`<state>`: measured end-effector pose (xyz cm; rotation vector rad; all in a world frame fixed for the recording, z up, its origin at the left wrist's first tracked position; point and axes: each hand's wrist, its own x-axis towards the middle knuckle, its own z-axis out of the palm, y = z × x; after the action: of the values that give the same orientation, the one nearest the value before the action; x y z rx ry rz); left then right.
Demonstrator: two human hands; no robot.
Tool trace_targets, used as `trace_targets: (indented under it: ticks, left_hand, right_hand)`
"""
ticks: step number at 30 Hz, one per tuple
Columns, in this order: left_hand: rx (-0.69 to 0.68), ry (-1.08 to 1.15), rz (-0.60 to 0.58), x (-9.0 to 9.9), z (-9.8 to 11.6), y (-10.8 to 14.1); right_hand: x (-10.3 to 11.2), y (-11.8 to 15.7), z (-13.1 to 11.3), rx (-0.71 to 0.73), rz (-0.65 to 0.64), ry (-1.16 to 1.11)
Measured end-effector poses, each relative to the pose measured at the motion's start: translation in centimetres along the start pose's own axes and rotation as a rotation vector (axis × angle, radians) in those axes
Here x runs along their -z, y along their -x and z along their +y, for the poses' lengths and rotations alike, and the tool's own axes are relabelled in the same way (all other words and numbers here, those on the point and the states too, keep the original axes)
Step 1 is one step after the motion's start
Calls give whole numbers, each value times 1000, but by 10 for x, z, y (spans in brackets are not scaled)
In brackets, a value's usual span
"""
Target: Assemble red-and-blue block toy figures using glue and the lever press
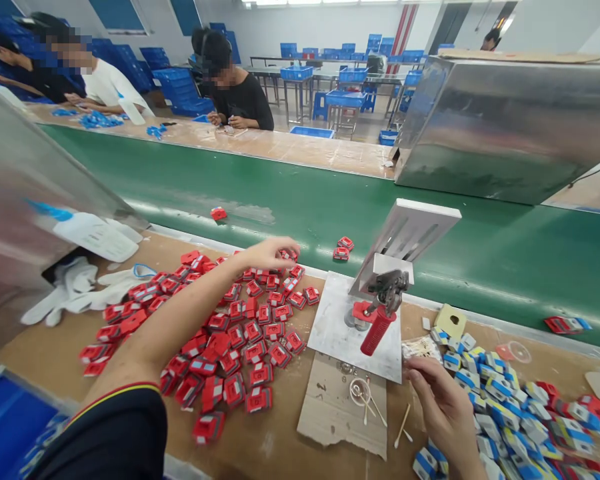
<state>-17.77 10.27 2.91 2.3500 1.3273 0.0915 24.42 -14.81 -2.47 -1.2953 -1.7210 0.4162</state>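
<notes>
Red parts (253,333): heaped on the bench (267,443), left of centre, with a few at the far edge right by the left fingertips.
Left hand (270,254): palm down at the heap's far edge, fingers curled toward the parts there; cannot tell whether one is gripped.
Left arm (180,313): reaching diagonally from lower left across the heap, elbow bent, dark sleeve (105,433) with a yellow and red hem.
Right hand (445,400): entering from the lower right, back of the hand upward, thumb and forefinger near each other; cannot tell if anything is pinched between them.
Swab packet (421,349): just beyond the right fingers.
Clamp (380,310): red-handled, on a pale metal plate (330,320) between the hands.
Cardboard (325,417): at the plate's near side, bearing a small round dish (360,392) and swabs.
Blue-and-white parts (505,400): heaped to the right of the right hand.
Green belt (290,180): running across beyond the bench, with several red parts on it.
Co-workers (245,100): seated at the belt's far side, heads lowered.
</notes>
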Motion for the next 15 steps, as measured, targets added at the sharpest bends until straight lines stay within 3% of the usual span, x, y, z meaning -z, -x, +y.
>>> trace_targets:
  ticks: [3, 7, 10, 15]
  left_hand:
    - [166, -44, 145, 6, -13, -31]
    - [164, -61, 50, -17, -8, -55]
    - [51, -61, -26, -32, 1, -48]
    - [-109, -17, -117, -31, 5, -14]
  right_hand:
    - [-3, -3, -7, 19, 30, 0]
    - [-7, -7, -14, 5, 25, -9]
    - [-7, -8, -15, 8, -6, -16]
    - [-3, -7, -11, -4, -31, -19]
